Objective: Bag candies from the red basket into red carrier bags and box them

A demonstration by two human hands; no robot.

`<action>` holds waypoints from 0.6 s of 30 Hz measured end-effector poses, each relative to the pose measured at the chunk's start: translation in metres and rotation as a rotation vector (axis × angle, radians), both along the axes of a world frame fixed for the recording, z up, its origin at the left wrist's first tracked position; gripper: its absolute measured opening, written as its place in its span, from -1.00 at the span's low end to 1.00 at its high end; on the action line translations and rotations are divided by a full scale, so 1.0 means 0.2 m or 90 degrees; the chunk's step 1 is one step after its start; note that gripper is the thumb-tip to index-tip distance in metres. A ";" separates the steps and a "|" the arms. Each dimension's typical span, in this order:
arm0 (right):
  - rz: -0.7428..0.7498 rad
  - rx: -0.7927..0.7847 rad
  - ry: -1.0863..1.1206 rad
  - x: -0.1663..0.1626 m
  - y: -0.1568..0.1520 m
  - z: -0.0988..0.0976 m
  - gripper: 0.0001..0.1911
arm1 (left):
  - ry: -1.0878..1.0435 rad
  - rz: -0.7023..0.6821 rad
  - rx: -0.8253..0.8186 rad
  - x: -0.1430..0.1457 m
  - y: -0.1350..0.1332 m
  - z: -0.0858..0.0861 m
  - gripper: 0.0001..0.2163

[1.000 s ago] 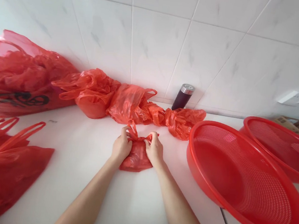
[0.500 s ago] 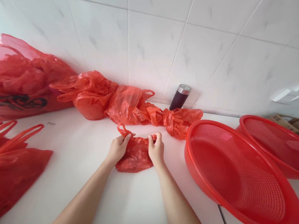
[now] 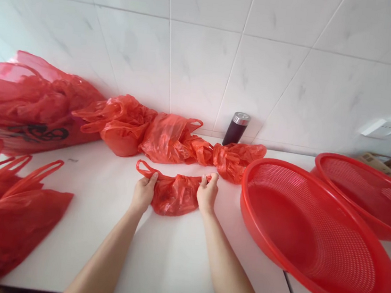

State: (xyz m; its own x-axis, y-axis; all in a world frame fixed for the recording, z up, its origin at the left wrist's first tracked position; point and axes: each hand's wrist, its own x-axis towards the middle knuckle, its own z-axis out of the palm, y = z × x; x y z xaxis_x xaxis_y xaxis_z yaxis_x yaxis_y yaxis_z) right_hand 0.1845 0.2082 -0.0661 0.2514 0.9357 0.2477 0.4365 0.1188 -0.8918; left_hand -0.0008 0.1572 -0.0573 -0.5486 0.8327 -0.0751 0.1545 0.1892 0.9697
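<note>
A small red plastic bag (image 3: 177, 196) hangs between my hands at the middle of the white table, its top edge drawn out sideways. My left hand (image 3: 144, 191) is closed on the bag's left top corner, and a handle loop sticks up past the fingers. On the other side my right hand (image 3: 207, 193) pinches the right top corner. The bag's lower part bulges downward; what it contains I cannot make out. Just behind it, a row of bunched red plastic bags (image 3: 168, 138) lies along the wall.
A dark thermos (image 3: 236, 128) with a silver lid stands against the tiled wall. Two red perforated baskets (image 3: 280, 214) take up the right side, with a cardboard box (image 3: 389, 165) behind. To the left are a large stuffed red bag (image 3: 43, 109) and several flat red bags (image 3: 11, 219).
My left hand has moved left, away from my right hand, so the bag's top is stretched wider and straighter. My right hand has shifted slightly right. The view has turned a little.
</note>
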 end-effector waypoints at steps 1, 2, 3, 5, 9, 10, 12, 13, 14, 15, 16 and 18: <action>0.001 0.005 0.008 0.00 0.00 0.00 -0.95 | -0.015 -0.002 0.004 0.01 -0.01 0.00 -0.58; 0.003 0.012 0.014 0.00 -0.01 0.00 -0.94 | -0.028 -0.005 0.008 0.01 -0.03 0.00 -0.58; 0.009 0.021 0.019 0.00 -0.01 0.00 -0.93 | -0.040 -0.007 0.013 0.01 -0.05 0.01 -0.58; 0.031 0.047 0.027 0.00 -0.03 0.00 -0.91 | -0.053 -0.003 0.026 -0.01 -0.09 0.03 -0.58; 0.097 0.106 0.059 0.02 -0.04 0.01 -0.83 | 0.006 0.109 0.089 -0.10 -0.20 0.15 -0.69; 0.116 0.119 0.071 0.01 -0.04 0.02 -0.82 | 0.034 0.159 0.118 -0.10 -0.22 0.19 -0.70; 0.156 0.142 0.095 0.00 -0.05 0.04 -0.80 | 0.140 0.201 0.178 -0.07 -0.24 0.29 -0.67; 0.177 0.156 0.107 -0.01 -0.06 0.05 -0.79 | 0.213 0.164 0.191 -0.04 -0.24 0.33 -0.67; 0.197 0.174 0.120 -0.02 -0.08 0.07 -0.79 | 0.321 0.060 0.177 0.00 -0.23 0.37 -0.69; 0.213 0.193 0.135 -0.03 -0.10 0.09 -0.79 | 0.410 -0.074 0.134 0.04 -0.22 0.40 -0.72; 0.225 0.210 0.157 -0.03 -0.12 0.10 -0.78 | 0.469 -0.198 0.082 0.08 -0.20 0.42 -0.77; 0.225 0.220 0.218 -0.03 -0.16 0.14 -0.76 | 0.511 -0.362 -0.009 0.12 -0.16 0.46 -0.86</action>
